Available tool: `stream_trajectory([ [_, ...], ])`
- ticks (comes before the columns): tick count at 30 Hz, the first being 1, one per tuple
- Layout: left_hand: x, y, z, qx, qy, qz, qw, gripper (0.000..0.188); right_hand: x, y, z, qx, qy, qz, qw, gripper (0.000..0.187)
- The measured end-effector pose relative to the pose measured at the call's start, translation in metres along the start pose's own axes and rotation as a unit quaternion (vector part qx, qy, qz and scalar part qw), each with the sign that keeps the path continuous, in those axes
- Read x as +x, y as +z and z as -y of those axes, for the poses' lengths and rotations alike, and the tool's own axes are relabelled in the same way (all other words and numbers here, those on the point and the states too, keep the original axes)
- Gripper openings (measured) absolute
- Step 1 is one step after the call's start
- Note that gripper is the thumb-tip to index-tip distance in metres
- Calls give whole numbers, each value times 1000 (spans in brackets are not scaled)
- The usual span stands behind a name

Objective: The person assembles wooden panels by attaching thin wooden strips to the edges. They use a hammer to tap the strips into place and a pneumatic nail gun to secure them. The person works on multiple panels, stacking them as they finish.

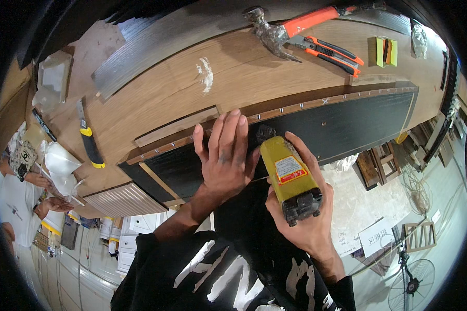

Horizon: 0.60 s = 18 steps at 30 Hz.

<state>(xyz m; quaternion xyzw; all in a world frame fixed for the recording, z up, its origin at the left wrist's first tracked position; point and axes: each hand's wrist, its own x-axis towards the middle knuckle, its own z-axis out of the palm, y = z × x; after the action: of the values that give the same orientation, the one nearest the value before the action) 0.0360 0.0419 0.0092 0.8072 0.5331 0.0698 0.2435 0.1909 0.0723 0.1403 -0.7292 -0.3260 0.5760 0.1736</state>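
A long black panel [296,136] lies on the bench in front of me, with a brown wooden strip [342,95] along its far edge. Small shiny metal marks are spaced along that strip. My left hand [224,160] rests flat on the panel, fingers stretched out and the tips over the strip. My right hand [316,207] is closed around a blocky yellow tool with black ends, which looks like a nail gun [288,166]. Its black nose is close to the strip, just right of my left fingers; whether it touches, I cannot tell.
Beyond the panel lie a claw hammer [308,22], orange-black pliers [332,54] and a small yellow-green box [386,52]. A yellow-black utility knife [90,137] lies left, near a ribbed board [124,199]. Another person [23,202] is at far left. A fan [412,285] stands lower right.
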Motion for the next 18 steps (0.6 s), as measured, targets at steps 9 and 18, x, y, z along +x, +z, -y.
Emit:
stream_trajectory([
  [9,-15,4,17,-56,19,-65,996,72,-34,-17,-26,-13,-48,-20,999,80],
  [18,-84,-69,113,60,-156,-100,981,80,-96,-42,-69,136,-108,-95,980,75],
])
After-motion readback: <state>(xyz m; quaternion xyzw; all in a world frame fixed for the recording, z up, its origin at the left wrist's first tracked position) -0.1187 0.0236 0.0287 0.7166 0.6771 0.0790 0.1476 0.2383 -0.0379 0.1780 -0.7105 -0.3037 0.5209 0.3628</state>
